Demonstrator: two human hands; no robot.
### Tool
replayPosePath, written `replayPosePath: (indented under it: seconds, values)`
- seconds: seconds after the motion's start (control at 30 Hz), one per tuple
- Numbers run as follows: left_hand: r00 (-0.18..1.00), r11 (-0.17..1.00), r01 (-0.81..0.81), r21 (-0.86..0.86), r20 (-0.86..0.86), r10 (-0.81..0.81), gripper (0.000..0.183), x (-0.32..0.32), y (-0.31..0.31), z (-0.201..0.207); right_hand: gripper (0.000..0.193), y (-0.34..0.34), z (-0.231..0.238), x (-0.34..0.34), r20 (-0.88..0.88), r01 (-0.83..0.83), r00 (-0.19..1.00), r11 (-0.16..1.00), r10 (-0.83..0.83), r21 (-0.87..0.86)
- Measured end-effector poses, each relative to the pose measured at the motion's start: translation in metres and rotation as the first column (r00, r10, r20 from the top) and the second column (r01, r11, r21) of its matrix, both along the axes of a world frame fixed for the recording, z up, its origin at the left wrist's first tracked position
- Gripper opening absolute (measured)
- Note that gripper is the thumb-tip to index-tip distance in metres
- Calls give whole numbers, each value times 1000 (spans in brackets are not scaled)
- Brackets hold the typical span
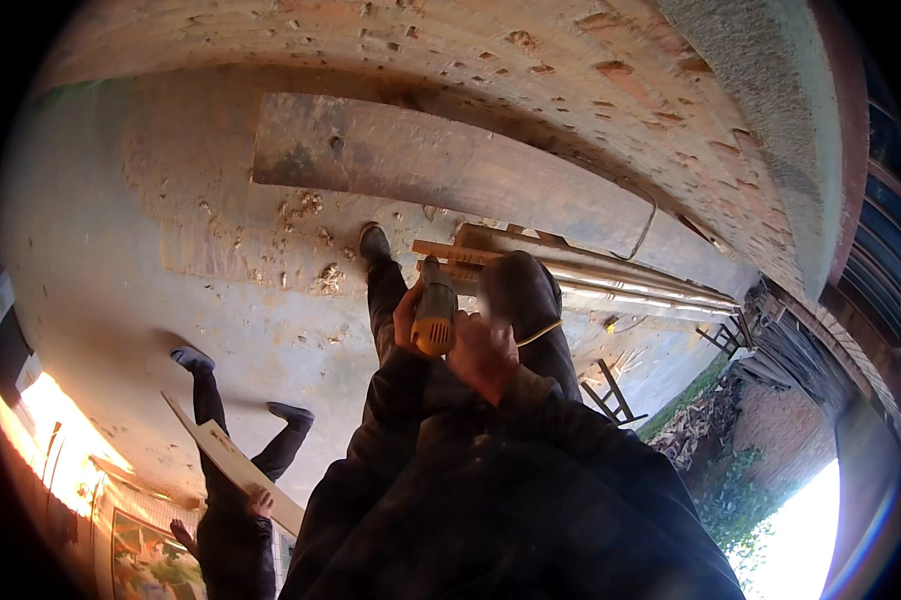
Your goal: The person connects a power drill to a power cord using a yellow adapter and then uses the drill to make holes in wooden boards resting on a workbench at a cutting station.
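Note:
In front of my body is a corded power drill (pixel 437 312) with a grey body and a yellow vented rear end, its front pointing away from me. My left hand (pixel 407 316) is closed around the left side of its body. On its other side my right hand (pixel 483 356) grips it, slightly blurred, the handle hidden inside the fingers. A yellow cord (pixel 541 333) shows beside that hand, over my right leg. The front end of the drill lies close to the wooden strips (pixel 461 252); from here I cannot tell whether it touches them.
A wide weathered board (pixel 391 150) lies along the worn brick wall (pixel 531 50). Wood shavings (pixel 331 277) litter the concrete floor. At left, another person holds a pale plank (pixel 233 458). A small dark stand (pixel 613 395) and a wood pile (pixel 801 350) are at right.

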State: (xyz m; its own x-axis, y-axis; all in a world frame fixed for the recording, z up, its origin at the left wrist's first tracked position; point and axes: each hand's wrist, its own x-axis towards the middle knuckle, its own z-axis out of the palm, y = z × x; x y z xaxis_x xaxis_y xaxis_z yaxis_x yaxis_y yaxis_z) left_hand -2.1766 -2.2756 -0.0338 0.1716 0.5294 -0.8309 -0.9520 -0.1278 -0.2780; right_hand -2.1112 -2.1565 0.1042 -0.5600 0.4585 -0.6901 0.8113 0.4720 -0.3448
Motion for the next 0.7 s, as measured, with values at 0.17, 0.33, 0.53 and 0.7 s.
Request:
replayPosePath:
  seconds: [0.17, 0.33, 0.53, 0.7]
  values:
    - [998, 995, -13, 102, 55, 7, 43, -8, 7, 9, 17, 2, -1, 0, 33, 0, 999, 999, 1, -33]
    - [997, 998, 16, 64, 72, -20, 43, -8, 6, 5, 19, 2, -1, -2, 80, -6, 997, 999, 9, -33]
    - [994, 997, 9, 82, 106, -18, 44, -7, 5, 2, 20, 1, -5, 1, 97, -34, 995, 998, 38, -44]
    - [995, 995, 17, 103, 96, -27, 46, -7, 2, -3, 18, 1, -7, 1, 82, -28, 996, 998, 32, -50]
